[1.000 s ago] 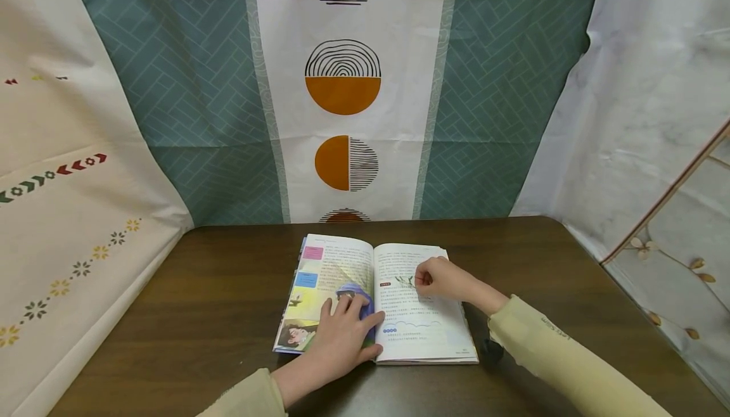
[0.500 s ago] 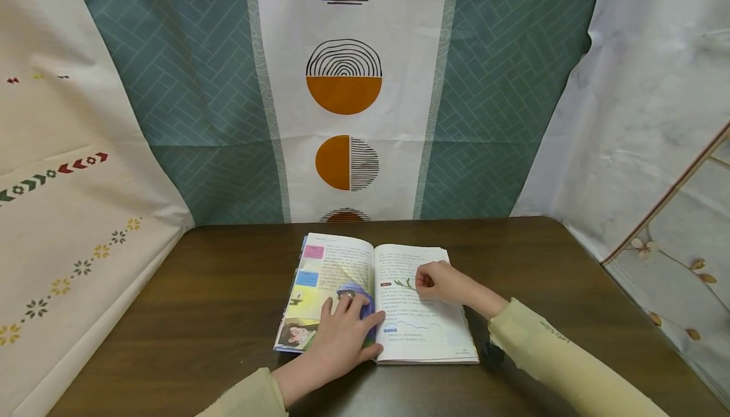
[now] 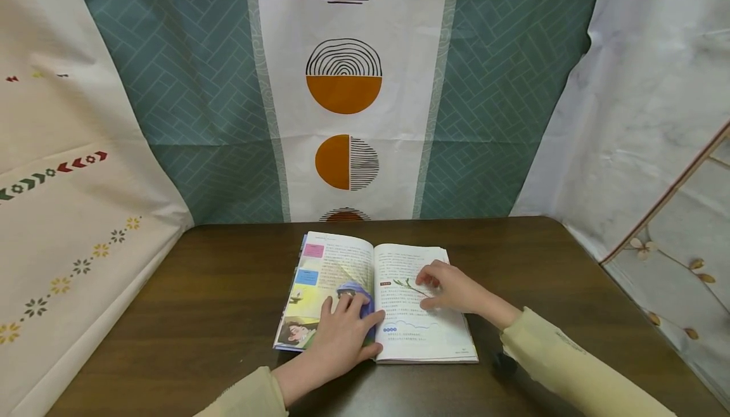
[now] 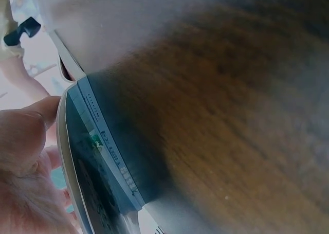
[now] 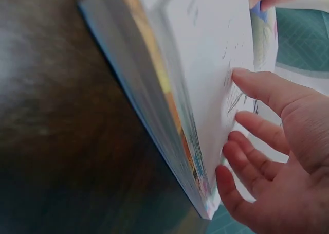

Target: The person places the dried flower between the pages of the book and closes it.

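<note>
An open book lies on the brown table, pictures on its left page and print on its right. A small leafy sprig with a thin reddish stem rests on the right page. My left hand is spread over the lower left page, its thumb by the spine and holding the book down. My right hand hovers at the right page with fingers parted, close to the stem's end. In the right wrist view, the fingertips are apart, right at the page. The left wrist view shows the book's spine edge.
The dark wooden table surrounds the book. Behind it hangs a patterned cloth, with a cream cloth on the left and a marbled white one on the right. Yellowish sleeves cover the forearms.
My right hand's pinched fingers have opened and let go of the sprig's stem. The hand has drawn slightly to the right, exposing more stem. The left hand has not moved.
</note>
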Demonstrator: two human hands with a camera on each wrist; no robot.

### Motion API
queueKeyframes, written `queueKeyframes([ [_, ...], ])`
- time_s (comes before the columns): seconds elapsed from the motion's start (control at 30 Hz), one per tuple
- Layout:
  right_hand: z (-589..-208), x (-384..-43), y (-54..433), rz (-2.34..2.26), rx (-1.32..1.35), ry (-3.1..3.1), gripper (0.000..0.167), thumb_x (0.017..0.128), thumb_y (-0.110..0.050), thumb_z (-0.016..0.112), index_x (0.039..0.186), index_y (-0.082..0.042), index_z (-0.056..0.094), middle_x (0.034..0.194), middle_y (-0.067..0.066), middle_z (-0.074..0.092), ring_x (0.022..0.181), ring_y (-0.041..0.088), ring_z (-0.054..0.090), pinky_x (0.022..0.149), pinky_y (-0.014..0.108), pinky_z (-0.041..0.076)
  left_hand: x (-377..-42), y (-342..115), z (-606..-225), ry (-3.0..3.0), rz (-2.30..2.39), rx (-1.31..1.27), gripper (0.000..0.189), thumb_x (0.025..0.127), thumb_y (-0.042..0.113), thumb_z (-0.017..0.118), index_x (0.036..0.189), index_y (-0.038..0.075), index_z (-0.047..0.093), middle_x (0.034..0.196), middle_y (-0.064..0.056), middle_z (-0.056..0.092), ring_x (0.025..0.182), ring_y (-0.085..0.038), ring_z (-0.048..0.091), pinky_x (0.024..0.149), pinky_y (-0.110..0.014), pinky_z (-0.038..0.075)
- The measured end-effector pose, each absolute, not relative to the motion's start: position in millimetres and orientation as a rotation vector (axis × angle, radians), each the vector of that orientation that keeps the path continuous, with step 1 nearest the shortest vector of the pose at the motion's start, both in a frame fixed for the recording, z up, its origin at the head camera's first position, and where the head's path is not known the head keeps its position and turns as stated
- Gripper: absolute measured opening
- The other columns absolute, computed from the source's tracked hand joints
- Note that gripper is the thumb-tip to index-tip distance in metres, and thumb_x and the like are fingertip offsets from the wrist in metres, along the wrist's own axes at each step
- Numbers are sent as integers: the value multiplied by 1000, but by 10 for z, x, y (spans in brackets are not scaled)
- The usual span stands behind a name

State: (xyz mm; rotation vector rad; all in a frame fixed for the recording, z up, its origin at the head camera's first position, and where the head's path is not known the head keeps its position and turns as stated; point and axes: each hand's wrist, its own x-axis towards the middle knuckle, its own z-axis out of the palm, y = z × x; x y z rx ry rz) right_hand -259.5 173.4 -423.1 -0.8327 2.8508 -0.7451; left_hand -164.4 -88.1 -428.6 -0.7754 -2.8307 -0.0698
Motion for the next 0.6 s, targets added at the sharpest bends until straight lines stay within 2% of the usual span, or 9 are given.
queueKeyframes([
  [0.13, -4227, -2479, 1763, -658, -827, 2902, 49, 74, -29, 87, 115, -11, 68, 111, 4, 64, 104, 21, 58, 93, 42, 50, -1641, -885, -4285, -2819, -64, -772, 50, 82, 57, 72, 126, 32, 67, 127, -6, 57, 116, -28, 50, 96, -63, 41],
  [0.23, -4253, -2408, 1798, -608, -802, 2937, 53, 73, -32, 87, 120, -13, 69, 119, 7, 64, 112, 26, 58, 98, 49, 49, -1637, -884, -4283, -2821, -74, -774, 50, 82, 56, 72, 126, 32, 67, 126, -6, 57, 116, -28, 50, 96, -63, 41],
  [0.47, -4296, -2324, 1885, -484, -848, 3002, 51, 75, -35, 85, 120, -16, 70, 114, 3, 64, 106, 23, 60, 86, 47, 50, -1632, -874, -4272, -2825, -83, -772, 50, 82, 56, 73, 126, 32, 67, 127, -5, 57, 117, -29, 51, 97, -65, 40],
  [0.6, -4285, -2294, 1903, -457, -860, 3009, 54, 78, -36, 83, 125, -16, 67, 119, 5, 64, 111, 26, 60, 85, 51, 49, -1629, -880, -4276, -2826, -87, -758, 50, 81, 56, 73, 125, 33, 67, 127, -4, 56, 117, -28, 51, 97, -64, 40],
])
